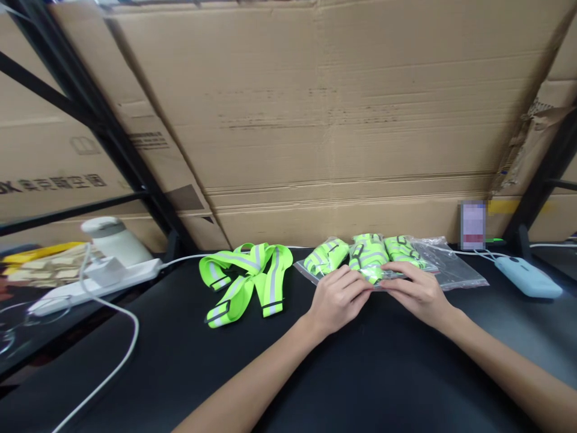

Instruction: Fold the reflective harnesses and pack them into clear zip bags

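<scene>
Both of my hands meet at the near edge of a clear plastic bag (pixel 370 278) that holds a folded neon-green reflective strap. My left hand (pixel 339 299) pinches this edge from the left, fingers curled. From the right, my right hand (pixel 418 293) grips the same edge between thumb and fingers. Bagged green straps lie on either side, one bundle (pixel 326 257) beyond my left hand and another bundle (pixel 402 249) beyond my right. Loose reflective straps (pixel 273 282) with grey stripes and black buckles are spread on the black table left of my hands.
Flat clear bags (pixel 457 272) lie to the right, near a light-blue power bank (pixel 528 277) and a propped phone (pixel 473 225). On the left are a white power strip (pixel 135 274), a cable (pixel 135 331) and a white bottle (pixel 118 240). Cardboard (pixel 324 120) walls the back.
</scene>
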`<state>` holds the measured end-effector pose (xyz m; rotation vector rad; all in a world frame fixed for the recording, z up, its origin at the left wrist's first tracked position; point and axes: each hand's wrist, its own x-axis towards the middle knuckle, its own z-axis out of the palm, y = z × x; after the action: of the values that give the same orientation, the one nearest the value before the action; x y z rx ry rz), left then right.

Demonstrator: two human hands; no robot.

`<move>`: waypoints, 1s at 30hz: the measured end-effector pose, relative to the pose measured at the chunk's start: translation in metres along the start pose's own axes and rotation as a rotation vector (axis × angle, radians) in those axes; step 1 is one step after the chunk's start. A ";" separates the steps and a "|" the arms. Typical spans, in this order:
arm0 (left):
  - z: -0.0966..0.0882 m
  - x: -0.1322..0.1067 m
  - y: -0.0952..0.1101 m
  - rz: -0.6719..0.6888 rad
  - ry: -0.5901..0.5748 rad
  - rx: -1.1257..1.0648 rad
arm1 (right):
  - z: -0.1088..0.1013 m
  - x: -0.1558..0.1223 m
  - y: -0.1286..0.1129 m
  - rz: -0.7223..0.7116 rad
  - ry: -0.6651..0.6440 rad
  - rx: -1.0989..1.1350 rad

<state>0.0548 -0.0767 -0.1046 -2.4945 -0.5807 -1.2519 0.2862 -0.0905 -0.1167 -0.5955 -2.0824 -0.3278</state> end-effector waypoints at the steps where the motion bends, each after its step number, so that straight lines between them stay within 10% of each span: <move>1: 0.000 0.000 0.000 0.004 0.007 0.002 | 0.000 0.000 -0.001 0.004 0.000 -0.007; 30: 0.003 -0.002 0.003 0.017 0.003 0.013 | 0.001 0.005 -0.005 0.008 -0.004 -0.021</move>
<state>0.0577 -0.0784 -0.1080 -2.4817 -0.5642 -1.2411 0.2807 -0.0925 -0.1132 -0.6172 -2.0822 -0.3447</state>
